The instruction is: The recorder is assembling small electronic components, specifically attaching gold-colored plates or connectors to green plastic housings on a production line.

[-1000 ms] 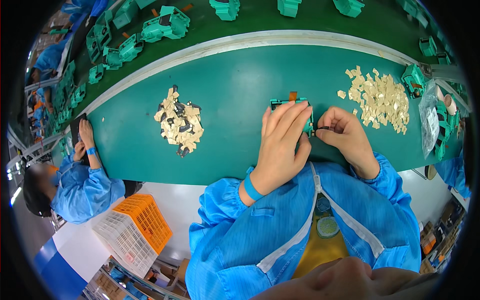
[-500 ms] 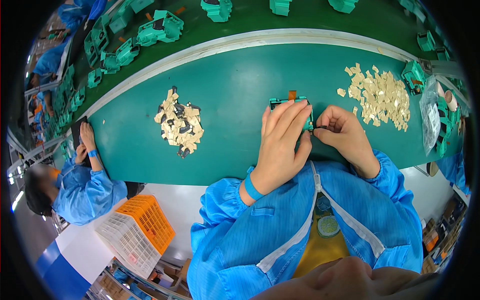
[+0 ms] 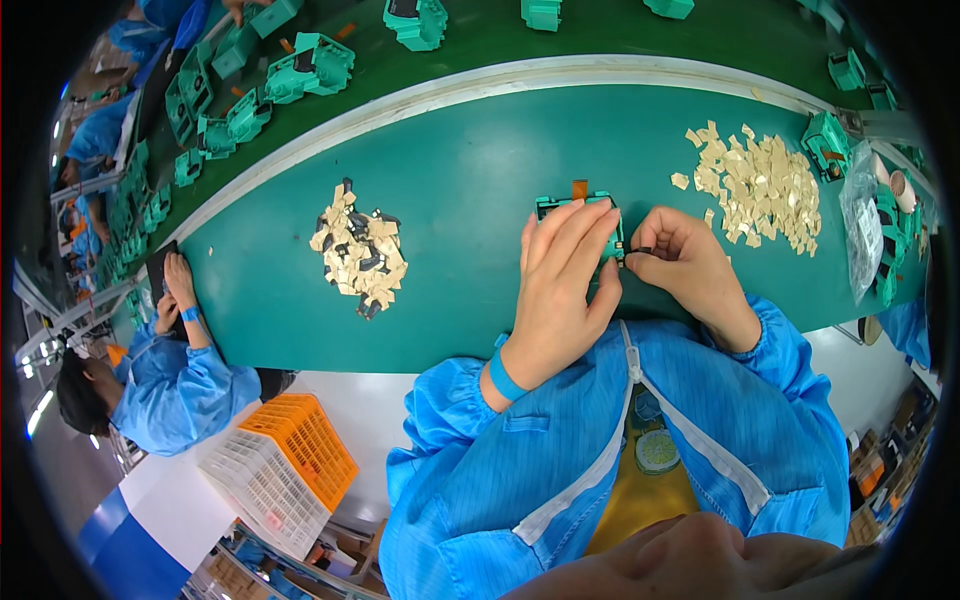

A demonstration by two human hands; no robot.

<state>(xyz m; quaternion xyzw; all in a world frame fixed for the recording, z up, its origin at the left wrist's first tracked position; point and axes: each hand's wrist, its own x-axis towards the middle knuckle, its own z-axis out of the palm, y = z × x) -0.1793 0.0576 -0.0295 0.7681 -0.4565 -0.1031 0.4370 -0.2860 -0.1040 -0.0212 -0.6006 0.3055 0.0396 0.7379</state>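
A green plastic housing [image 3: 609, 246] with an orange ribbon tab [image 3: 580, 189] at its far edge lies on the green table in front of me. My left hand [image 3: 570, 262] grips it from above, fingers together across its top and thumb at the near side, so most of it is hidden. At the housing's right edge my right hand [image 3: 680, 258] is closed, with a small black piece [image 3: 637, 252] pinched between thumb and index finger. The piece meets or nearly meets the housing; I cannot tell which.
Cream paper scraps [image 3: 760, 190] lie at right, and a mixed pile of cream and black pieces [image 3: 360, 250] at left. Another green housing [image 3: 826, 147] and a clear plastic bag [image 3: 861, 225] sit far right. Housings line the belt [image 3: 470, 35] beyond the rail. A co-worker [image 3: 170, 390] sits left.
Both my hands stay almost in place, with the housing and black piece still held. The housings on the belt have shifted left. The co-worker's head and arms have moved slightly.
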